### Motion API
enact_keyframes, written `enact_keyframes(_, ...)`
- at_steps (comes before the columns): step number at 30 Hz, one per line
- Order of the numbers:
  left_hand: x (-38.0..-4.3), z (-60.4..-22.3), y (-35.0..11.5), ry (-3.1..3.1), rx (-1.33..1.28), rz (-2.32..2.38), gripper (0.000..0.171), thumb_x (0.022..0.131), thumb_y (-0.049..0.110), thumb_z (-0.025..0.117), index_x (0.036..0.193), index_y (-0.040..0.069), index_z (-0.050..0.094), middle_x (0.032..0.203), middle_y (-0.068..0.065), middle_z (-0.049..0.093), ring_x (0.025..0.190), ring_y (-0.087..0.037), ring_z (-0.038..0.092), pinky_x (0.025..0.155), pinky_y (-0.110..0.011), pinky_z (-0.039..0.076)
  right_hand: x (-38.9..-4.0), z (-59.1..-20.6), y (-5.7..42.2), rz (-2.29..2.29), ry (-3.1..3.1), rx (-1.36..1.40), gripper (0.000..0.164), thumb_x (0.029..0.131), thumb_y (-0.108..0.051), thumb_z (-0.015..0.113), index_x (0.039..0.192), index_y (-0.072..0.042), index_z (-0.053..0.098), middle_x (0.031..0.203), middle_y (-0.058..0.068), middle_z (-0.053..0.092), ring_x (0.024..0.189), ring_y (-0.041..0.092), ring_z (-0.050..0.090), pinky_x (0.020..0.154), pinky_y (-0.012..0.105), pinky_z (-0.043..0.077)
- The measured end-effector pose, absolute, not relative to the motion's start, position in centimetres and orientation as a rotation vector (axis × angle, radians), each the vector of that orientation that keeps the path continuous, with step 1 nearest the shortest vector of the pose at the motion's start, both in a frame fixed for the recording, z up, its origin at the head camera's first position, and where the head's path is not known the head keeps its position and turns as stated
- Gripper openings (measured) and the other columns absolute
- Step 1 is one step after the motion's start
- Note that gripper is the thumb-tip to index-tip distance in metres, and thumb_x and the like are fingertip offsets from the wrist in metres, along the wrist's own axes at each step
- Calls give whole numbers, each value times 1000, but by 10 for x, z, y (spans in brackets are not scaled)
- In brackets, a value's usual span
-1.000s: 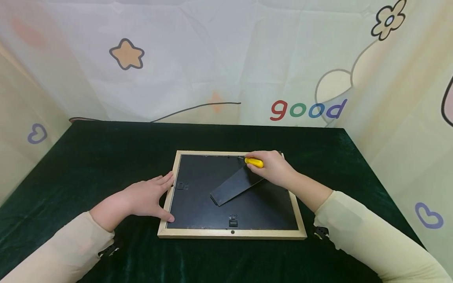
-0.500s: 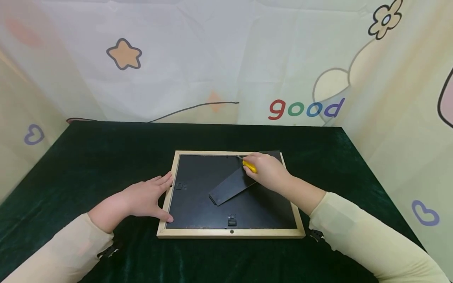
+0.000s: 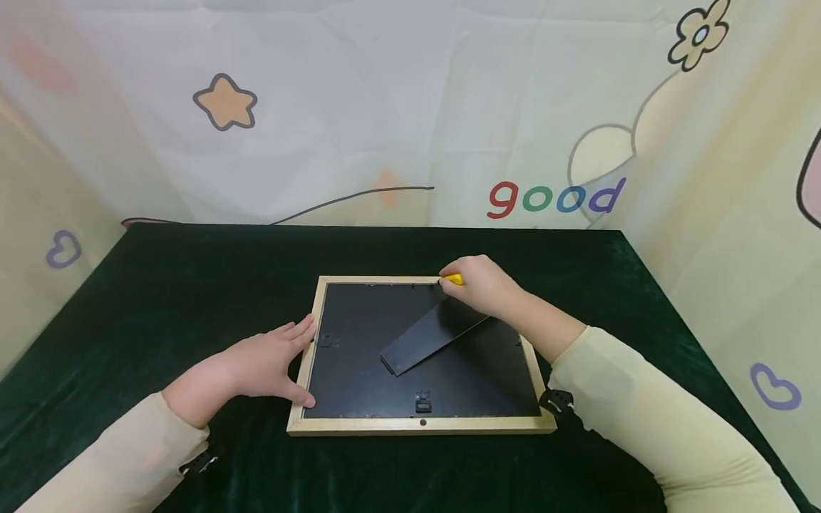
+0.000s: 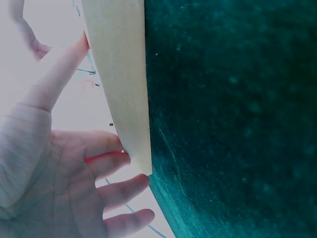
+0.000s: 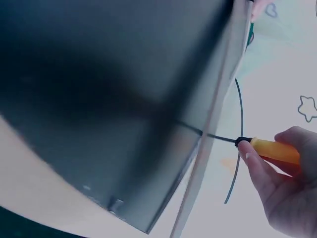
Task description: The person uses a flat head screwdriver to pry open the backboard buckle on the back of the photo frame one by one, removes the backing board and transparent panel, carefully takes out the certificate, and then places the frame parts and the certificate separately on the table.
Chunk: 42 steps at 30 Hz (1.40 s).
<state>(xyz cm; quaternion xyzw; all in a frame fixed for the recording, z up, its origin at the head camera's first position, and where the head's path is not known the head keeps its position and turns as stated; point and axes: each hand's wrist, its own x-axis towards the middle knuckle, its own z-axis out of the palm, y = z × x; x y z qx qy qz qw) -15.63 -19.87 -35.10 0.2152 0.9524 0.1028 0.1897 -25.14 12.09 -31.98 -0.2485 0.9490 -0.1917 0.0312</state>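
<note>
A picture frame [image 3: 359,426] with a light wooden border lies face down, its black backing board [image 3: 359,320] upward. A black easel leg [image 3: 430,342] slants across the board. My left hand [image 3: 269,360] rests against the frame's left side, thumb and fingers spread; the left wrist view shows the fingertips on the wooden edge [image 4: 119,84]. At the frame's far edge, my right hand [image 3: 481,285] grips a screwdriver [image 5: 275,151] by its yellow handle. In the right wrist view its thin shaft reaches the border; whether the tip touches anything I cannot tell.
Dark green velvet cloth [image 3: 192,285] covers the table under the frame. A small black hanger [image 3: 423,405] sits at the board's near edge. Behind the table hangs a pale printed curtain [image 3: 359,107], and black bands show at both sleeves.
My right hand moved slightly nearer with the screwdriver, then away to the frame's far edge, the handle changing its angle. My left hand has stayed on the frame's left side.
</note>
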Motion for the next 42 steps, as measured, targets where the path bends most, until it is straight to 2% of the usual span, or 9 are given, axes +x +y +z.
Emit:
enact_keyframes(5, -159, -350, -194, 2661, 613, 296, 110, 66, 56, 76, 145, -2, 26, 152, -19, 17, 134, -41, 25, 100, -56, 32, -263, -314, 128, -703, 2842, -634, 27, 92, -17, 55, 110, 0, 67, 97, 12, 67, 83, 25, 56, 71, 31, 49)
enact_keyframes(9, -160, -348, -192, 2653, 606, 287, 110, 65, 55, 77, 145, -1, 26, 153, -18, 16, 135, -40, 25, 101, -56, 32, -271, -310, 132, -800, 2762, -558, 28, 93, -16, 54, 111, 1, 65, 91, 12, 69, 82, 25, 63, 77, 33, 52)
enact_keyframes(17, -162, -349, -192, 2649, 599, 266, 111, 64, 56, 77, 146, 1, 25, 153, -17, 16, 135, -40, 24, 101, -57, 31, -295, -305, 140, -1041, 2558, -385, 31, 94, -17, 55, 113, 6, 60, 100, 20, 65, 89, 29, 67, 79, 33, 53)
enact_keyframes(24, -163, -348, -191, 2661, 605, 249, 112, 64, 55, 77, 146, 1, 24, 153, -17, 16, 135, -40, 24, 101, -57, 31, -308, -303, 146, -1128, 2476, -301, 32, 94, -18, 56, 113, 7, 59, 104, 21, 64, 86, 24, 68, 80, 33, 52)
enact_keyframes(29, -162, -348, -193, 2656, 581, 261, 111, 65, 54, 77, 147, 1, 23, 153, -17, 14, 136, -39, 23, 102, -56, 30, -303, -306, 147, -1116, 2507, -377, 32, 94, -20, 57, 113, 6, 59, 104, 20, 64, 91, 28, 67, 82, 34, 51)
enact_keyframes(34, -160, -350, -195, 2654, 578, 275, 111, 65, 55, 77, 146, 0, 23, 153, -17, 14, 136, -39, 23, 102, -56, 31, -280, -311, 143, -936, 2689, -588, 29, 93, -22, 57, 111, -1, 64, 100, 13, 67, 88, 27, 63, 82, 33, 52)
enact_keyframes(39, -158, -349, -198, 2662, 546, 280, 112, 64, 54, 78, 147, 1, 22, 153, -16, 14, 136, -38, 23, 102, -56, 30, -258, -313, 133, -786, 2816, -802, 27, 91, -22, 60, 112, -7, 67, 104, 9, 66, 89, 25, 55, 80, 35, 50)
enact_keyframes(42, -157, -349, -199, 2661, 546, 291, 113, 64, 55, 78, 147, 1, 22, 153, -16, 14, 136, -39, 23, 102, -56, 30, -253, -318, 126, -740, 2825, -834, 27, 91, -22, 61, 113, -7, 68, 106, 9, 66, 90, 25, 55, 80, 35, 50)
